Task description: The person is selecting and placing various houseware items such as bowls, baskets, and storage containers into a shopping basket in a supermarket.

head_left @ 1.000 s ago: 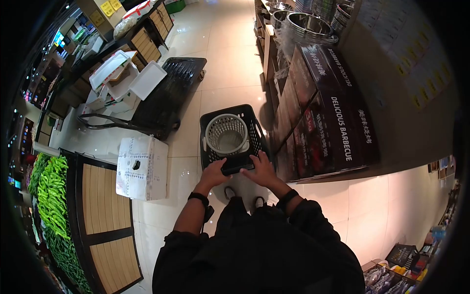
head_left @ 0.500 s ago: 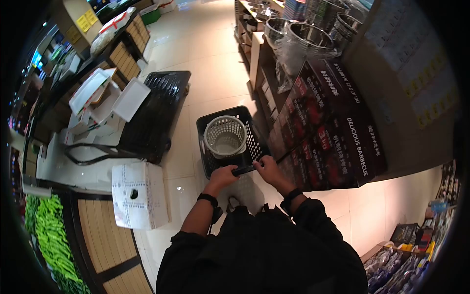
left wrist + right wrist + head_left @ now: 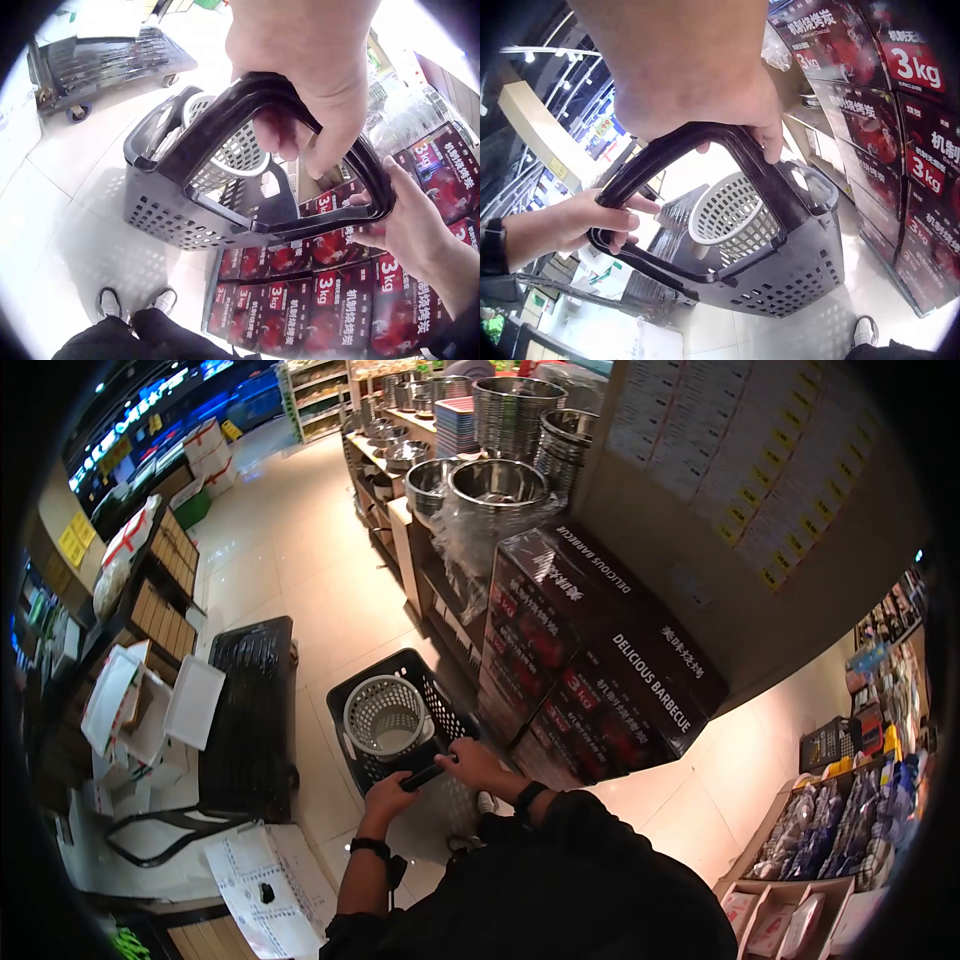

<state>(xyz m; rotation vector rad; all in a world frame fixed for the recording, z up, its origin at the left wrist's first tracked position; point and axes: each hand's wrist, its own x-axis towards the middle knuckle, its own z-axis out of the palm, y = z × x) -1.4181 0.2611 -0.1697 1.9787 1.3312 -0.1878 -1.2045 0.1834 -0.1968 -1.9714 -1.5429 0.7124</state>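
A black shopping basket (image 3: 780,277) with punched holes hangs in front of me, held by its upright loop handle (image 3: 424,775). Inside it sits a round, light grey perforated plastic basket (image 3: 385,717). My left hand (image 3: 387,796) grips the left end of the handle; in the left wrist view its fingers curl through the loop. At the other end my right hand (image 3: 475,764) holds the bar, its fingertips showing at the side of the handle in the right wrist view.
Stacked charcoal boxes (image 3: 580,670) stand close on the right, with steel pots (image 3: 500,482) behind. To the left are a black flatbed cart (image 3: 248,700), foam lids (image 3: 195,700) and a white carton (image 3: 268,890). A tiled aisle (image 3: 290,550) runs ahead.
The view has swung right, so the cart and basket lie farther left. My right fingers, more spread a second ago, now wrap the handle. The grey basket stays inside the black one.
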